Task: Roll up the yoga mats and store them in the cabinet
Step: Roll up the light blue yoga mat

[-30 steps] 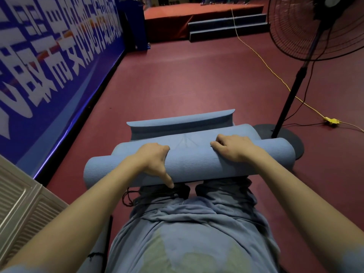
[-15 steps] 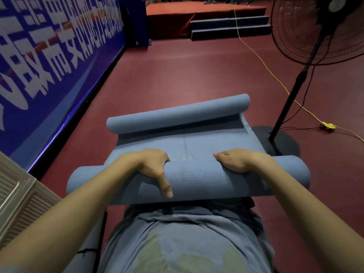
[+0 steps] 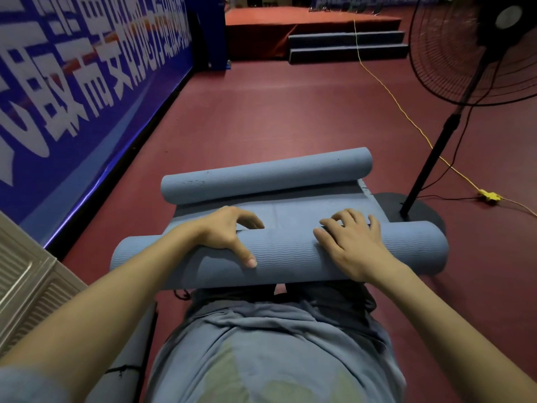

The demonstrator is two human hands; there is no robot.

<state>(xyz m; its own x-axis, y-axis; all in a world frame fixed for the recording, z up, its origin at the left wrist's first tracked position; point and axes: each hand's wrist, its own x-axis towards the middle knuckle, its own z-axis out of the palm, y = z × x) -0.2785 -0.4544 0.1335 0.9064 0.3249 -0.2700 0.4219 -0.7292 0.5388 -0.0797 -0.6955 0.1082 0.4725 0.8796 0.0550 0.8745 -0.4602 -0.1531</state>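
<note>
Kneeling over a blue yoga mat [image 3: 279,257] on a dark red floor [image 3: 290,112], a person has both bare hands on the thick roll nearest their body. Compared with half a second ago, the right hand [image 3: 353,245] has flattened: its fingers now lie spread and nearly straight across the top of the roll, where before they curled over the far edge. The left hand [image 3: 229,232] keeps its grip, fingers hooked over the far side of the roll and thumb pressed down on the near face. The roll under the hands looks about as thick as it did.

Just beyond the fingertips lies a short flat stretch of mat, and beyond that the mat's far end curls up into a second, thinner roll [image 3: 266,175].

To the right of the right hand stands a tall black pedestal fan [image 3: 476,50]; its round base [image 3: 412,209] sits just beside the mat's right edge, almost touching it. A yellow cable [image 3: 406,120] runs across the floor behind the fan pole to a yellow plug. Left of the left hand, a blue banner [image 3: 72,91] with large white characters lines the wall. Nearer, at the left forearm, is a pale ribbed panel [image 3: 26,286]. Far ahead, dark steps [image 3: 347,46] lead up to a red platform.
</note>
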